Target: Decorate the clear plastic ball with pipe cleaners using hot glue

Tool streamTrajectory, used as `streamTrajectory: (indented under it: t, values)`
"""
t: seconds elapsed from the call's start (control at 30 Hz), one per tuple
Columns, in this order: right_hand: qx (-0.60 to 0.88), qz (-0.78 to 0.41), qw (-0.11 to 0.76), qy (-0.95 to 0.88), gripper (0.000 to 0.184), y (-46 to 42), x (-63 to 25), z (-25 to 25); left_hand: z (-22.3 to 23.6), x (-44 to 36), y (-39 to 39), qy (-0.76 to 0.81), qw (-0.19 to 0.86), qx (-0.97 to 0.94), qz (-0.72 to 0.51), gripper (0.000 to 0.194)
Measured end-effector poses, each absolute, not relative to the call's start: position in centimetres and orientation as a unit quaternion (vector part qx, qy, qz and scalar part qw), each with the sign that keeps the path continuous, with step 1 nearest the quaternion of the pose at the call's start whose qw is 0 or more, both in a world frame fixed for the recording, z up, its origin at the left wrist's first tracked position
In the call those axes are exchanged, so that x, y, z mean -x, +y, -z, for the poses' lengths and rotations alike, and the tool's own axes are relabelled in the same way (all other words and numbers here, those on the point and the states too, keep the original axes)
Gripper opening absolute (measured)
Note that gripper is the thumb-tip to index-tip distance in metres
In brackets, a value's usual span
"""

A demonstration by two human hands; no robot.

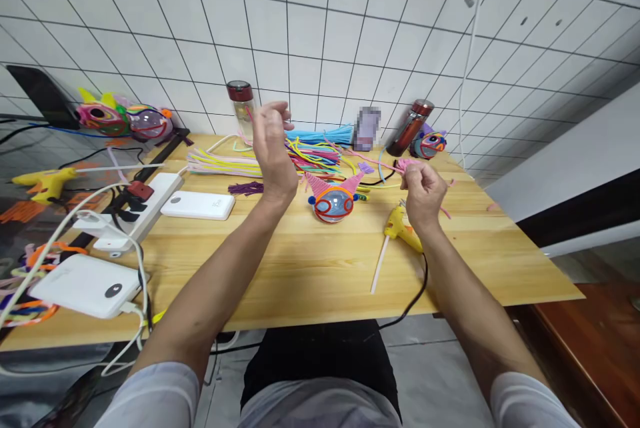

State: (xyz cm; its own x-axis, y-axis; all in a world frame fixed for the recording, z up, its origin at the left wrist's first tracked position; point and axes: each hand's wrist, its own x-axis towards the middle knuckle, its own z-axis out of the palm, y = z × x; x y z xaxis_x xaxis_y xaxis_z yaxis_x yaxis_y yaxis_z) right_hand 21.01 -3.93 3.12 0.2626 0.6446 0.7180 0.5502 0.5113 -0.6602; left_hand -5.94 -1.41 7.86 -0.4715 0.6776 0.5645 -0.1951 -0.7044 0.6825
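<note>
My left hand is raised over the back of the table with its fingers loosely bent and apart, slightly blurred; I see nothing held in it. Pinched in my right hand is a pink pipe cleaner, bent into a bunch, with a thin strand trailing left. Between the hands sits a clear round ball decorated with red rings, an orange band, blue pompoms and two pink ears. Just below my right hand lies a yellow glue gun with a glue stick in its rear.
Bundles of coloured pipe cleaners lie behind the ball. Two bottles, one clear and one dark red, stand near the wall. Left are white power banks, a power strip with cables, and finished decorated balls. Another decorated ball sits back right.
</note>
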Motion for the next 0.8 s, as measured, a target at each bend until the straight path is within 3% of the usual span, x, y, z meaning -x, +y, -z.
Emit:
streamTrajectory:
  t: [0.13, 0.3, 0.53, 0.67, 0.8]
  values:
    - [0.515, -0.003, 0.585, -0.626, 0.061, -2.5, -22.3, -0.4, -4.9, 7.2, 1.9, 0.332, 0.244, -0.390, -0.824, 0.034]
    - [0.514, -0.048, 0.543, -0.662, 0.064, -3.4, -21.7, 1.0, 0.1, 7.9, 1.8, 0.381, 0.294, -0.338, -0.809, 0.044]
    - [0.517, -0.114, 0.474, -0.704, 0.048, -4.0, -21.4, 1.5, 5.4, 7.0, -2.6, 0.366, 0.396, -0.379, -0.752, 0.044]
    - [0.512, -0.137, 0.451, -0.718, 0.044, -3.6, -21.7, 1.6, 6.1, 6.8, -3.7, 0.350, 0.462, -0.416, -0.700, 0.055]
    - [0.490, -0.166, 0.408, -0.752, 0.058, -3.3, -21.8, 2.3, 6.0, 7.0, -3.7, 0.349, 0.507, -0.450, -0.647, 0.079]
